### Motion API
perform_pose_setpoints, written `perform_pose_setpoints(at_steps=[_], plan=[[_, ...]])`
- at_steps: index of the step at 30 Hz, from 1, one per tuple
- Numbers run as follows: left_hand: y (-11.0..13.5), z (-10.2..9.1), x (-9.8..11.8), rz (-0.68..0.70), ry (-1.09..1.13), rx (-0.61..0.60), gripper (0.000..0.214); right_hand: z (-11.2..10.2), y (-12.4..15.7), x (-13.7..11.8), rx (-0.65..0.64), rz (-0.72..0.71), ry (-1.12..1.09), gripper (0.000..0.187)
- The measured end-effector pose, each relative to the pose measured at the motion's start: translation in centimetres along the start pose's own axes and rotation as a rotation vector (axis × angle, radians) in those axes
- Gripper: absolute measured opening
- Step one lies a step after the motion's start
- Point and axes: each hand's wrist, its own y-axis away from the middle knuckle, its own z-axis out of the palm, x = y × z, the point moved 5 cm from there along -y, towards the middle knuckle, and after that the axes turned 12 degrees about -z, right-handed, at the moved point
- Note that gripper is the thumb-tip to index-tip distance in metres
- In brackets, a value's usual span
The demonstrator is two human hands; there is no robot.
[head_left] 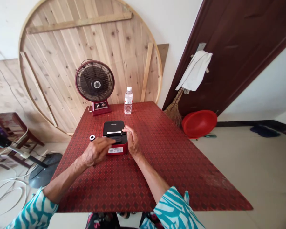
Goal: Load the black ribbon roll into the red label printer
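Note:
A small red and black box-shaped device point(114, 132) sits on the red patterned table point(157, 165). My left hand point(96, 151) lies over its near left side, fingers resting on the black top near a slot. At its right side, my right hand point(132, 140) presses flat against the casing, fingers together and stretched. A small black-and-white roll or ring point(92, 137) lies on the table just left of the device, apart from both hands.
A red table fan point(95, 84) and a clear water bottle point(128, 100) stand at the table's far end. Behind them leans a round wooden board point(62, 47). A red basin point(199, 122) and a broom lie by the dark door; cables and a fan base are on the floor at left.

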Motion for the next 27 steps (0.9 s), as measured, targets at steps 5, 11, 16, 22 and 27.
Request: perform_pose_setpoints(at_steps=[5, 11, 16, 22, 27], plan=[[-0.5, 0.0, -4.1, -0.238, -0.179, 0.044, 0.048, -0.4, 0.5, -0.1, -0.025, -0.034, 0.064, 0.036], [0.2, 0.8, -4.6, -0.241, -0.281, -0.010, 0.053, -0.5, 1.1, 0.2, -0.051, -0.075, 0.081, 0.035], [-0.6, 0.1, -5.5, -0.295, 0.070, 0.019, 0.040, -0.5, 0.8, 1.7, 0.126, 0.132, -0.069, 0.038], [0.5, -1.2, -8.4, -0.826, 0.796, 0.203, 0.047, 0.6, 1.6, 5.6, 0.429, 0.463, -0.322, 0.042], [1.0, 0.1, -7.1, -1.036, 0.891, -0.017, 0.039, 1.9, 3.4, 7.3, 0.392, 0.572, -0.334, 0.042]])
